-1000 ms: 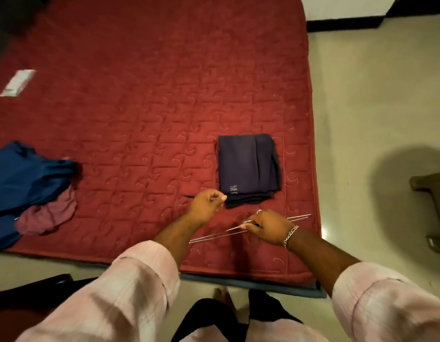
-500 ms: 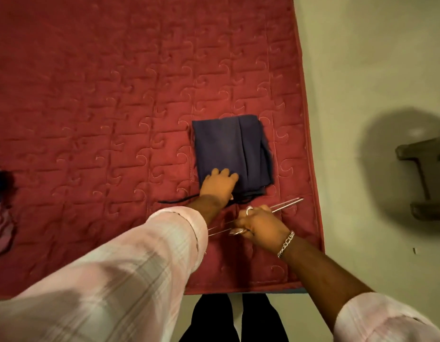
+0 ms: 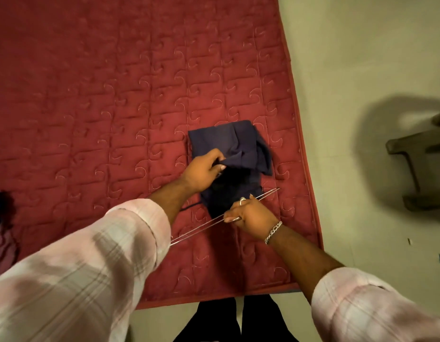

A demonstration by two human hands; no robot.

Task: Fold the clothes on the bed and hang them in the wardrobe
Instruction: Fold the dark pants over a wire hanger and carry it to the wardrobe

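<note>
A folded dark navy garment (image 3: 228,141) lies near the right edge of the red quilted mattress (image 3: 103,107). My left hand (image 3: 201,171) grips the garment's near edge and lifts its top layers, so the cloth bunches and the fold gapes. My right hand (image 3: 251,214) holds a thin metal wire hanger (image 3: 201,228) just in front of the garment. The hanger's wires run from under my left sleeve up to the right past my fingers.
More clothes, blue and maroon (image 3: 1,233), lie at the mattress's left edge. Pale floor (image 3: 362,70) runs along the right side, with a dark stool or chair leg (image 3: 411,156) on it. My legs stand at the mattress's near edge.
My left hand went from the hanger to the navy garment, first resting on it and now gripping and lifting its near edge. My view moved closer and rightward. My right hand kept hold of the hanger.
</note>
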